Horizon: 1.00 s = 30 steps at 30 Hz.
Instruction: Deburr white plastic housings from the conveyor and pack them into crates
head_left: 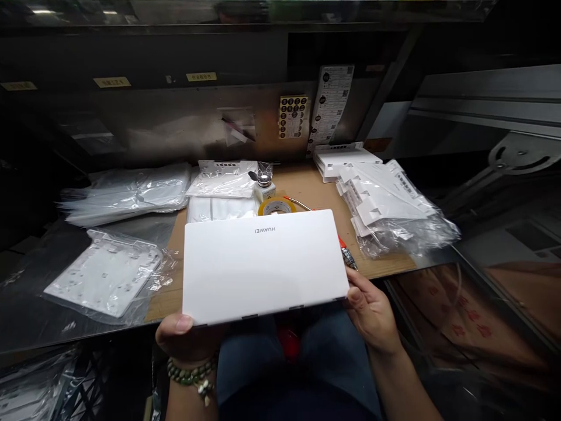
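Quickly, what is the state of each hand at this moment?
Left hand: closed, holding the near left corner of the white laptop.
Right hand: closed, holding the near right corner of the white laptop.

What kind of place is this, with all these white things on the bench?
Probably an electronics packing bench: left hand and right hand hold a white laptop, beside stacks of clear plastic bags, bundled white card inserts and a tape roll.
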Each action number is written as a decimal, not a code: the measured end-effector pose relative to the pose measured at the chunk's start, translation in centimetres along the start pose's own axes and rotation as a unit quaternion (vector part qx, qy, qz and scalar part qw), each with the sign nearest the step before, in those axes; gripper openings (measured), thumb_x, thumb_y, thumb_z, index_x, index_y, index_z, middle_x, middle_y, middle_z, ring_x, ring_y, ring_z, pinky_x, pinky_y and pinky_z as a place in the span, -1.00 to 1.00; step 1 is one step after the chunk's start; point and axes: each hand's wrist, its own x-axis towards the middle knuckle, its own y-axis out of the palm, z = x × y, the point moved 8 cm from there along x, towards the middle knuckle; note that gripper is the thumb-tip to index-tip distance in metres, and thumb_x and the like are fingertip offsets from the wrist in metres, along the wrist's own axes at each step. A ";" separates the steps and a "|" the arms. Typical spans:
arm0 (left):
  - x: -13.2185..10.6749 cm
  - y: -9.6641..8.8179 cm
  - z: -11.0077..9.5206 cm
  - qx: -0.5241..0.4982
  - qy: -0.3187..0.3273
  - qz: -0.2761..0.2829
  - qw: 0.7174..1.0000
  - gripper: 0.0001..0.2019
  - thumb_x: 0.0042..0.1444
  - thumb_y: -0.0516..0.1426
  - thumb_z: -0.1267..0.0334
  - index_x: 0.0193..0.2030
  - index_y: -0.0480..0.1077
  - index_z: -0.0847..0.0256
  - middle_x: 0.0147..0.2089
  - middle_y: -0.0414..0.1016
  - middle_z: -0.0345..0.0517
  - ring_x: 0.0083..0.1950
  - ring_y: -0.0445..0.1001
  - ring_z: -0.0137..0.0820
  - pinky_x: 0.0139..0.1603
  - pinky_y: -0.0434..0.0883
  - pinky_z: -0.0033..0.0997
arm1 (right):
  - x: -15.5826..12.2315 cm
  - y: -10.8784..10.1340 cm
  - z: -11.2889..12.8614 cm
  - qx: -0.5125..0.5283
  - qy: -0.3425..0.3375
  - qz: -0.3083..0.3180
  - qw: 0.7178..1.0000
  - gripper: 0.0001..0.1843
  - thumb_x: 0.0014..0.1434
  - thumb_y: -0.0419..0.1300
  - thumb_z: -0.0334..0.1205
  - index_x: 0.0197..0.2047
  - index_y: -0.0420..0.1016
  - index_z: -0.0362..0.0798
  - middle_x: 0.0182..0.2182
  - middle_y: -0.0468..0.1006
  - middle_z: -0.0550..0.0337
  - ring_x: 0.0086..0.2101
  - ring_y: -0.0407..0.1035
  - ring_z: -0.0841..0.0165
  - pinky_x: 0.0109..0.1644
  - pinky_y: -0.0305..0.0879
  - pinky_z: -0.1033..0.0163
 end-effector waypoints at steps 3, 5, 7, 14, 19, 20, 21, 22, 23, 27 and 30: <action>0.3 -1.2 -0.3 0.040 -0.005 -0.026 0.999 -0.35 -0.24 0.16 0.21 0.12 0.53 -0.06 -0.29 0.68 -0.19 -0.29 0.64 -0.11 -0.30 0.67 -0.07 | 0.1 0.4 0.3 0.016 0.008 0.003 1.000 -0.54 0.32 0.31 0.04 0.24 0.57 0.18 0.03 0.70 0.06 0.00 0.62 0.12 0.13 0.54 0.07; 0.8 -1.7 -0.5 0.079 -0.038 -0.030 0.996 -0.43 -0.18 0.24 0.15 0.09 0.56 0.02 -0.37 0.66 -0.18 -0.40 0.61 -0.15 -0.33 0.67 -0.10 | 0.3 0.5 0.6 0.010 0.014 -0.004 1.000 -0.59 0.33 0.31 0.00 0.21 0.59 0.17 -0.01 0.72 0.09 -0.05 0.64 0.18 0.09 0.55 0.13; 1.4 -1.2 -0.9 0.123 -0.067 -0.015 0.990 -0.39 -0.12 0.33 0.04 0.13 0.54 0.12 -0.26 0.69 -0.12 -0.39 0.61 -0.20 -0.24 0.68 -0.15 | 0.5 0.3 0.9 -0.014 0.014 -0.010 1.000 -0.63 0.32 0.32 -0.04 0.17 0.62 0.15 -0.05 0.73 0.12 -0.10 0.65 0.23 0.06 0.55 0.19; 2.3 2.3 -2.4 0.268 -0.064 -0.064 0.959 -0.29 0.04 0.45 0.11 0.32 0.42 0.23 -0.03 0.71 0.01 -0.10 0.69 -0.22 -0.01 0.63 -0.43 | 0.6 -0.8 -0.1 -0.017 0.044 -0.020 0.999 -0.60 0.31 0.34 -0.01 0.17 0.63 0.09 -0.04 0.73 0.08 -0.10 0.64 0.21 0.04 0.56 0.16; 2.1 4.3 -1.7 0.275 -0.089 -0.040 0.957 -0.19 -0.04 0.47 0.01 0.32 0.42 0.27 -0.06 0.71 0.10 -0.16 0.71 -0.14 -0.13 0.67 -0.38 | 0.4 -1.8 -0.8 -0.010 0.053 -0.049 0.997 -0.55 0.28 0.36 0.00 0.20 0.61 0.10 0.03 0.70 0.05 -0.05 0.62 0.17 0.10 0.54 0.11; 2.1 4.4 -1.7 0.276 -0.086 -0.041 0.957 -0.19 -0.05 0.48 -0.01 0.32 0.42 0.27 -0.05 0.71 0.10 -0.15 0.71 -0.13 -0.13 0.67 -0.37 | 0.4 -1.9 -0.8 -0.010 0.053 -0.052 0.997 -0.55 0.27 0.37 0.00 0.19 0.61 0.10 0.03 0.70 0.06 -0.05 0.62 0.17 0.10 0.53 0.11; 2.1 4.6 -1.7 0.278 -0.084 -0.042 0.956 -0.18 -0.05 0.47 -0.01 0.33 0.41 0.26 -0.04 0.71 0.11 -0.13 0.71 -0.12 -0.11 0.67 -0.35 | 0.5 -2.0 -0.8 -0.010 0.055 -0.054 0.997 -0.55 0.27 0.38 0.00 0.19 0.62 0.11 0.02 0.70 0.06 -0.05 0.62 0.18 0.11 0.53 0.11; 2.1 4.7 -1.7 0.280 -0.084 -0.041 0.955 -0.18 -0.04 0.47 -0.01 0.33 0.41 0.26 -0.02 0.70 0.12 -0.11 0.70 -0.11 -0.09 0.68 -0.33 | 0.5 -2.0 -0.8 -0.008 0.058 -0.056 0.997 -0.56 0.26 0.38 0.00 0.18 0.63 0.11 0.01 0.71 0.07 -0.05 0.62 0.19 0.11 0.53 0.11; 2.1 4.7 -1.7 0.284 -0.087 -0.042 0.954 -0.19 -0.03 0.46 0.00 0.34 0.40 0.25 0.02 0.69 0.13 -0.08 0.70 -0.08 -0.06 0.67 -0.29 | 0.4 -2.1 -0.8 -0.006 0.059 -0.059 0.997 -0.57 0.26 0.38 -0.01 0.17 0.63 0.11 0.01 0.71 0.08 -0.05 0.62 0.19 0.11 0.53 0.12; 2.1 4.7 -2.2 0.338 -0.049 -0.037 0.939 -0.27 0.11 0.39 0.01 0.40 0.36 0.13 0.32 0.51 0.06 0.28 0.52 -0.06 0.25 0.52 -0.27 | 0.2 -2.2 -0.5 0.001 0.051 -0.074 0.996 -0.60 0.27 0.38 -0.04 0.16 0.63 0.12 0.02 0.71 0.11 -0.03 0.61 0.20 0.12 0.53 0.13; 1.5 5.4 -3.8 0.457 0.081 -0.035 0.885 -0.15 0.19 0.34 0.01 0.54 0.08 -0.05 0.58 0.12 -0.10 0.46 0.30 -0.11 0.43 0.34 -0.23 | 0.0 -2.0 -0.2 -0.003 0.038 -0.083 0.996 -0.58 0.29 0.37 -0.06 0.20 0.60 0.12 0.01 0.71 0.10 -0.05 0.63 0.19 0.08 0.56 0.13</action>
